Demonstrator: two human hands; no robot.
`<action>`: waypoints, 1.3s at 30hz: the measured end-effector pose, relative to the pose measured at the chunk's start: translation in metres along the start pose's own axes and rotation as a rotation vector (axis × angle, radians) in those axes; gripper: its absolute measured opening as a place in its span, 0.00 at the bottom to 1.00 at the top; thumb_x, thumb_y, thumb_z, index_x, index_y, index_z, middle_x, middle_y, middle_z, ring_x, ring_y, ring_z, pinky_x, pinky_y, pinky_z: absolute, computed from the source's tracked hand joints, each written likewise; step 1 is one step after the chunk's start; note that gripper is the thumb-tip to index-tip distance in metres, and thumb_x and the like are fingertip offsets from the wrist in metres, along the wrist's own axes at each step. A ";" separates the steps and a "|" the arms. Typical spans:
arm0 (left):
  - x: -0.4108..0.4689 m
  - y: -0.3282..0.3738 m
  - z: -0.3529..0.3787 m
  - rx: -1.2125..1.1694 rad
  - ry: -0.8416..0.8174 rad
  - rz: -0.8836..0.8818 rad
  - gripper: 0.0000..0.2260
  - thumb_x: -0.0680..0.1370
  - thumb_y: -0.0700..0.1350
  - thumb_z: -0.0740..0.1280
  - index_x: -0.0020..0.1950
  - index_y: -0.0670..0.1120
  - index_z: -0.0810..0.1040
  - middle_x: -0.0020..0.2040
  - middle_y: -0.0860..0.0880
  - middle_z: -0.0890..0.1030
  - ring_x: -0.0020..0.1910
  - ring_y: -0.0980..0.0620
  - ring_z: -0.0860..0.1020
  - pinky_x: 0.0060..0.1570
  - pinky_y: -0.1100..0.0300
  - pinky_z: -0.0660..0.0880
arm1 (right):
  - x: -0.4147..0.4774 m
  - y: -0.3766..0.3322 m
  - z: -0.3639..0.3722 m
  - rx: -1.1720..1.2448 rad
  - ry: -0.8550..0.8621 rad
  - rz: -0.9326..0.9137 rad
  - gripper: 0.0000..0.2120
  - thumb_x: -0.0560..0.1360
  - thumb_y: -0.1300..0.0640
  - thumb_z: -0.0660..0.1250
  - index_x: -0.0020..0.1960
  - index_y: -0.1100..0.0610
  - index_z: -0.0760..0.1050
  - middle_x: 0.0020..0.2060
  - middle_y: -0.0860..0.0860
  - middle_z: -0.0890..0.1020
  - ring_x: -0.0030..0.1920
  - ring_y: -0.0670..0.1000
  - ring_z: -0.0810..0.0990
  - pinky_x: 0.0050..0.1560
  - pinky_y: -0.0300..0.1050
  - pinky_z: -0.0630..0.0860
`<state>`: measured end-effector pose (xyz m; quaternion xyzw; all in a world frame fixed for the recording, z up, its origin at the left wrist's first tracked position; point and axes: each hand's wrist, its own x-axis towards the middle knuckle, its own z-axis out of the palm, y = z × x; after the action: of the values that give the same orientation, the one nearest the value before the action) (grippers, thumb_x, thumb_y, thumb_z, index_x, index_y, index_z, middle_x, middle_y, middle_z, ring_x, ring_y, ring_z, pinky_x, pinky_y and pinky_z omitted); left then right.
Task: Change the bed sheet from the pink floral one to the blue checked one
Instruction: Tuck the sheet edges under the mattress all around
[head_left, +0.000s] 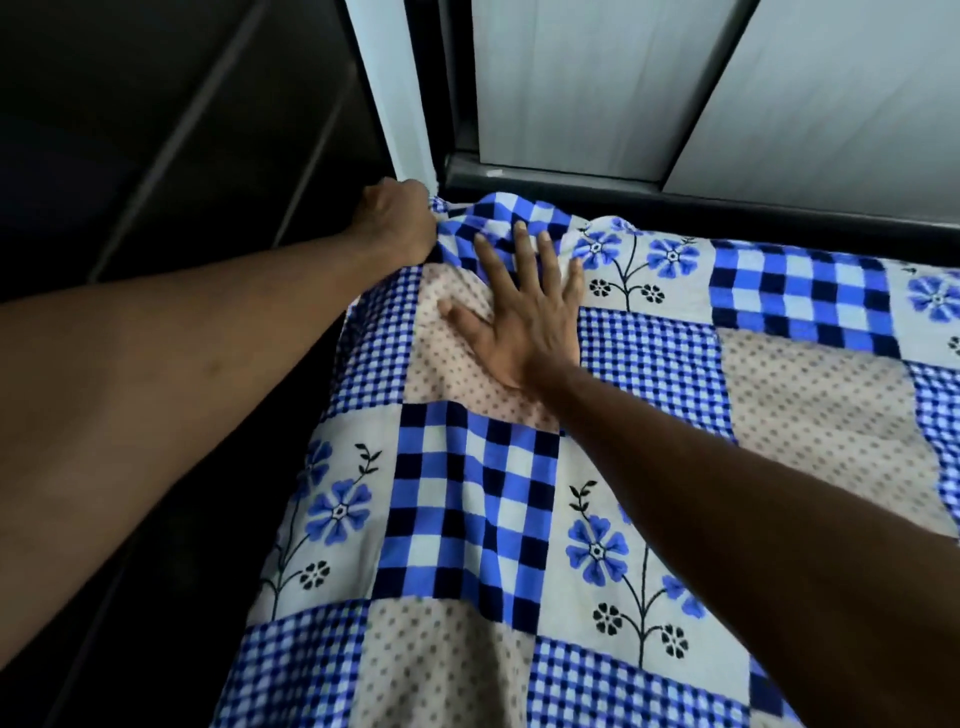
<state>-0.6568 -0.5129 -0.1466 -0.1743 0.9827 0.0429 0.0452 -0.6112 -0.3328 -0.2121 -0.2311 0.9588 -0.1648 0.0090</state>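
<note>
The left hand (400, 221) clenched the blue checked patchwork cotton sheet (470, 499) corner, upper centre; the right hand (519, 317) pressed flat, fingers spread. Tuck downward while pinning.

1. Sheet (571, 493) is lying over the bed, filling 3 to 6 o'clock.
2. Left hand (397, 221) is sitting at the sheet's 11 o'clock corner, beside the post (395, 88).
3. Right hand (519, 312) is lying flat on the sheet, at 3 o'clock from the left hand.

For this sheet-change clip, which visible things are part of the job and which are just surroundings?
Part of the job: blue checked sheet; left hand gripping its corner; right hand pressed flat on it.
Surroundings: white post; dark bed frame; pale wall panels.
</note>
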 end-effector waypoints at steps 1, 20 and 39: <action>0.002 0.000 -0.002 0.016 -0.004 0.035 0.10 0.80 0.42 0.63 0.58 0.40 0.79 0.59 0.33 0.78 0.58 0.32 0.77 0.56 0.45 0.76 | 0.000 0.000 0.000 0.002 0.013 -0.003 0.39 0.75 0.23 0.43 0.81 0.40 0.44 0.82 0.53 0.44 0.81 0.57 0.39 0.75 0.69 0.38; 0.031 0.028 -0.041 -0.202 -0.066 -0.171 0.22 0.81 0.44 0.61 0.74 0.39 0.63 0.71 0.36 0.70 0.69 0.36 0.71 0.66 0.48 0.69 | 0.038 -0.021 -0.016 -0.035 -0.138 -0.038 0.36 0.74 0.24 0.41 0.79 0.37 0.48 0.82 0.49 0.47 0.81 0.56 0.43 0.71 0.75 0.35; -0.022 0.018 0.050 -0.591 0.172 -0.231 0.27 0.79 0.62 0.52 0.63 0.45 0.79 0.63 0.42 0.79 0.63 0.41 0.75 0.60 0.53 0.70 | 0.049 -0.009 0.003 -0.075 -0.132 -0.019 0.36 0.75 0.31 0.46 0.80 0.42 0.50 0.81 0.51 0.54 0.80 0.56 0.49 0.72 0.74 0.39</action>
<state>-0.6388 -0.4832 -0.1922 -0.2933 0.9017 0.3059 -0.0858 -0.6509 -0.3628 -0.2090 -0.2508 0.9594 -0.1131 0.0621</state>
